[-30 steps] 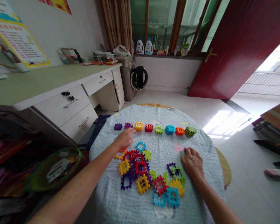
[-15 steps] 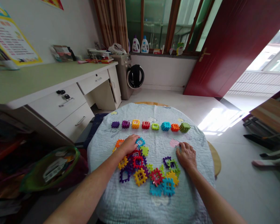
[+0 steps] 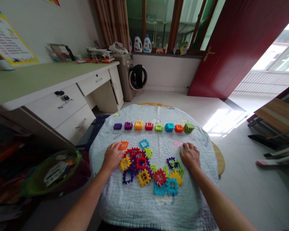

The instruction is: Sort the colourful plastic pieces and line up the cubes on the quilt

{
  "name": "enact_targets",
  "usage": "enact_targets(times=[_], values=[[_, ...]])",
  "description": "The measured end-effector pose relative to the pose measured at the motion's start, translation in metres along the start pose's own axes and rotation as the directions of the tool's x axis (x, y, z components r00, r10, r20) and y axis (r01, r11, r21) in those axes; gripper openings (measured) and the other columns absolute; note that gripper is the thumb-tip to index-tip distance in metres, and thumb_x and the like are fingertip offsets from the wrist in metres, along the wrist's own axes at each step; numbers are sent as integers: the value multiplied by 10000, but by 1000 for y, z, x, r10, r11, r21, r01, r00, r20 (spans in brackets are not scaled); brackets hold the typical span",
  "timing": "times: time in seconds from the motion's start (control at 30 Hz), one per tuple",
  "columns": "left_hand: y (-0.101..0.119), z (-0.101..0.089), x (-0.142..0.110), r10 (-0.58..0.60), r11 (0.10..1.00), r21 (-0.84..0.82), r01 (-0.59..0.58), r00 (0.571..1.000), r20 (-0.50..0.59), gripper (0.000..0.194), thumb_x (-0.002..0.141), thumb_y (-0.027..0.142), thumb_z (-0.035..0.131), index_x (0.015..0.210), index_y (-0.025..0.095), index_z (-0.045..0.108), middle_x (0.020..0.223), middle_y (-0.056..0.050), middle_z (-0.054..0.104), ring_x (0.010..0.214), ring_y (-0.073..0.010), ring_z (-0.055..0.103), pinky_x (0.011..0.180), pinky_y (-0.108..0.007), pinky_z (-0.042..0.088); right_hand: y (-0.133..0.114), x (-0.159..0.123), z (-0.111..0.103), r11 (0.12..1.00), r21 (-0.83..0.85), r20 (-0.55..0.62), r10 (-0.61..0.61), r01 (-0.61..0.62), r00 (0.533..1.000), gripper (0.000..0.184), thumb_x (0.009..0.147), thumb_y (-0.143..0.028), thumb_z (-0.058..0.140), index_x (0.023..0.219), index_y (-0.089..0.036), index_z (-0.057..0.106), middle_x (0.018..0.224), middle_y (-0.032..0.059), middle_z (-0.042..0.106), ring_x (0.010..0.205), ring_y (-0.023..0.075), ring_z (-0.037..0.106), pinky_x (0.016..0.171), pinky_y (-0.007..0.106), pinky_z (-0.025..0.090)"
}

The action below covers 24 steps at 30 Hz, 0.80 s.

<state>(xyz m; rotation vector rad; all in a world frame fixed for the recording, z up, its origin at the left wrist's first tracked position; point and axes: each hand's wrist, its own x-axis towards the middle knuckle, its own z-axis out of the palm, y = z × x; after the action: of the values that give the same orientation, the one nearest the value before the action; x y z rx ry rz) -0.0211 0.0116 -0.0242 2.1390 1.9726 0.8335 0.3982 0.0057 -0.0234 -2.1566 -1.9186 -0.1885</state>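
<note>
A pile of flat plastic interlocking tiles (image 3: 146,170) in several colours lies on the pale blue quilted cloth (image 3: 144,205) over a round table. Beyond it a row of assembled cubes (image 3: 154,127) runs left to right, purple to green. My left hand (image 3: 112,156) lies on the cloth at the pile's left edge, fingers stretched out and touching an orange tile (image 3: 123,145). My right hand (image 3: 190,156) rests palm down at the pile's right side, fingers extended beside a green tile (image 3: 176,165).
A green desk with white drawers (image 3: 62,96) stands to the left. A green basket (image 3: 50,171) sits on the floor at lower left. A washing machine (image 3: 132,75), a red door (image 3: 231,48) and tiled floor lie beyond the table.
My left hand drew back from the row of cubes to the left edge of the tile pile. My right hand stayed put. The camera tilted slightly.
</note>
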Motion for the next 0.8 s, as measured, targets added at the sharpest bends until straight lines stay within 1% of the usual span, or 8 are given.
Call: enact_targets(times=[0.07, 0.13, 0.27, 0.47, 0.57, 0.7, 0.8], values=[[-1, 2, -8, -9, 1000, 3, 9, 1000, 8, 376, 850, 402, 497, 1130, 176, 604, 1191, -128, 625, 1143, -271, 567, 1033, -447, 439, 0, 0, 0, 1000, 1, 0, -3, 3, 1000, 286, 909, -323, 477, 1151, -199, 566, 1155, 90, 575, 1052, 236, 490, 904, 357, 331], [3, 4, -14, 8, 1000, 5, -8, 1000, 24, 402, 869, 438, 488, 1162, 182, 590, 1232, -124, 617, 1177, -272, 556, 1042, -454, 426, 0, 0, 0, 1000, 4, 2, -2, 2, 1000, 286, 910, -322, 475, 1153, -199, 565, 1153, 88, 576, 1051, 235, 489, 903, 355, 328], [16, 5, -20, 29, 999, 34, -30, 999, 30, 407, 889, 434, 491, 1206, 192, 568, 1297, -122, 594, 1249, -276, 512, 1077, -470, 383, 0, 1, 0, 1000, 5, 3, 0, 0, 1000, 293, 910, -320, 473, 1159, -196, 566, 1166, 90, 574, 1059, 237, 487, 901, 357, 327], [26, -2, -21, 27, 1000, -1, -27, 999, 34, 388, 883, 433, 510, 1201, 220, 572, 1319, -110, 565, 1241, -268, 514, 1064, -451, 406, 1, 1, 1, 1000, 3, 3, 4, -4, 1000, 312, 904, -321, 471, 1169, -190, 570, 1175, 98, 576, 1065, 244, 494, 912, 367, 337], [28, -4, -21, 6, 1000, -22, -6, 1000, 23, 370, 860, 391, 537, 1179, 211, 584, 1301, -114, 565, 1236, -274, 516, 1060, -450, 417, 2, 2, 1, 1000, 6, 11, 5, -5, 1000, 317, 905, -325, 466, 1170, -188, 574, 1181, 102, 578, 1072, 248, 497, 914, 371, 342], [27, -2, -22, -12, 999, -34, 11, 1000, -4, 322, 836, 256, 515, 1146, 218, 594, 1270, -99, 577, 1221, -253, 526, 1074, -442, 416, 2, 3, 0, 1000, 14, 26, 8, -8, 1000, 326, 898, -317, 474, 1181, -191, 574, 1190, 104, 577, 1083, 249, 501, 915, 373, 346], [25, 0, -22, -28, 999, -33, 28, 999, -23, 304, 827, 230, 502, 1112, 211, 605, 1273, -102, 568, 1223, -252, 525, 1084, -437, 417, 1, 3, -1, 1000, 25, 33, 13, -14, 999, 327, 900, -323, 469, 1181, -193, 573, 1198, 100, 576, 1088, 248, 506, 922, 376, 346]])
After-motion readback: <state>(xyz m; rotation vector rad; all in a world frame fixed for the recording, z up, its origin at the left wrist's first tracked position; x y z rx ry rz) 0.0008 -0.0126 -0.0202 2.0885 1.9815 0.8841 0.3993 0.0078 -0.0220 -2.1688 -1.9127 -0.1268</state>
